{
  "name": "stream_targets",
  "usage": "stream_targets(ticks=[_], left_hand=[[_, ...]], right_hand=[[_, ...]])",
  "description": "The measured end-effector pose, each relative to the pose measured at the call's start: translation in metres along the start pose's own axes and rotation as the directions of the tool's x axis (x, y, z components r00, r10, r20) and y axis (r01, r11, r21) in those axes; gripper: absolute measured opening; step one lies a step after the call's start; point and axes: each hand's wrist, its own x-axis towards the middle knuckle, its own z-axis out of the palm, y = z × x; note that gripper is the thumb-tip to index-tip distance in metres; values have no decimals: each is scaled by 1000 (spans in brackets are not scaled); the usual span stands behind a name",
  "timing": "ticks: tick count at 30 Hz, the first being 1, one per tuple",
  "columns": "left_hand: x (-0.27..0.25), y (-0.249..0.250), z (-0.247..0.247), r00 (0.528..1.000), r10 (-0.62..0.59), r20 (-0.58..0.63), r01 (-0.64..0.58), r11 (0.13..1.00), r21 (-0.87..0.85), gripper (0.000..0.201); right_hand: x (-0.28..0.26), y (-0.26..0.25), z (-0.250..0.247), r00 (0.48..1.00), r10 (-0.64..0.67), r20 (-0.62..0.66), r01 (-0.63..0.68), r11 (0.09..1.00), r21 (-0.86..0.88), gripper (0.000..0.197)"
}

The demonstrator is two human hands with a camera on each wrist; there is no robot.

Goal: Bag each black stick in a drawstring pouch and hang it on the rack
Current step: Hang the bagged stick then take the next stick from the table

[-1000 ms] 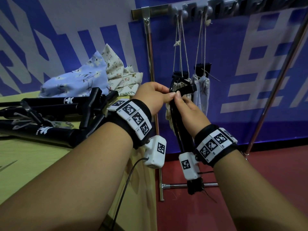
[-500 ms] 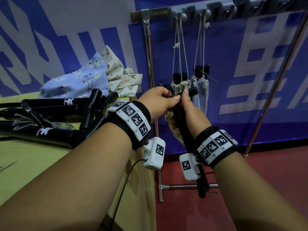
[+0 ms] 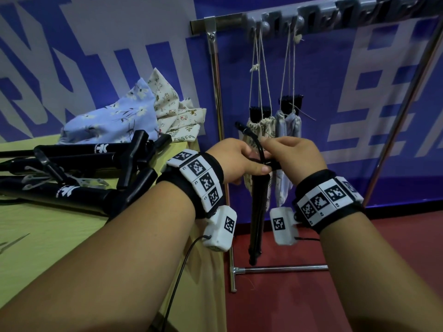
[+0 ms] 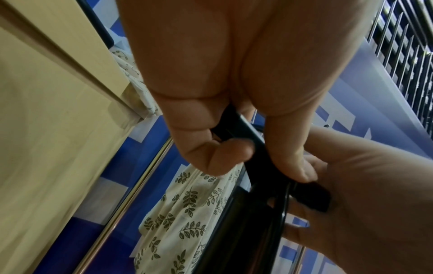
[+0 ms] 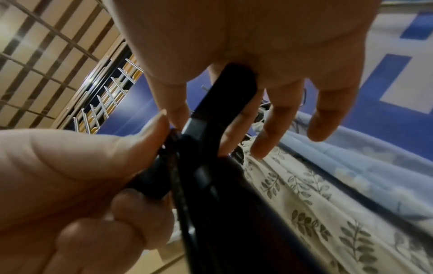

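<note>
A folded black stick (image 3: 257, 212) hangs upright in front of the rack, held at its top by both hands. My left hand (image 3: 254, 165) curls round its grip (image 4: 236, 128). My right hand (image 3: 271, 152) pinches the black handle piece (image 5: 225, 103) between thumb and forefinger, its other fingers spread. A black strap loop (image 3: 249, 135) arcs up above the hands. Behind them a leaf-print pouch (image 3: 262, 127) and a light blue pouch (image 3: 288, 123), each with a black stick end poking out, hang by strings from the rack's hooks (image 3: 266, 25).
More black sticks (image 3: 79, 192) lie piled on the yellow table (image 3: 48, 248) at left, with loose floral pouches (image 3: 115, 118) behind them. The rack's left post (image 3: 217, 97) stands at the table's corner, its foot bar (image 3: 282, 268) on the red floor.
Both hands have come down a little with the stick, which now hangs more upright. My right hand has turned over the top of it, and the strap loop stands up.
</note>
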Motion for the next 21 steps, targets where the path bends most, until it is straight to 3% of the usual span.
stream_targets(ticks=[4,8,10,11,12,13,15,17,19,21], left_hand=[[-1,-1,6,992,-30,126,45,992,-117,24],[3,-4,5,990,-67,126,93,972,-217,14],[3,-3,1,991,-115,74,125,982,-140,10],[0,3,-1,987,-136,86,141,988,-59,20],[-2,-1,-1,994,-108,11,107,991,76,25],[2,-2,-3,995,-104,-6,105,991,85,24],[14,-5,-5,980,-167,-110,154,981,-113,27],[21,-10,-4,956,-211,-206,163,961,-224,54],[17,-8,-3,976,-150,-155,100,951,-291,73],[11,-2,-3,989,-55,-140,4,939,-344,64]], right_hand=[[2,-2,-2,998,-40,44,44,993,-105,25],[4,0,4,997,-70,15,72,979,-193,5],[4,1,8,998,-65,-20,61,982,-181,6],[3,1,10,998,-63,-28,57,984,-170,6],[2,0,12,997,-68,-26,63,984,-166,6],[1,-1,12,997,-80,-17,76,982,-176,7],[-2,-4,13,993,-115,-9,111,973,-203,11],[-6,-7,13,989,-145,-35,137,976,-172,10],[-10,-11,14,980,-186,-64,177,976,-131,10],[-12,-13,14,972,-224,-76,216,971,-103,8]])
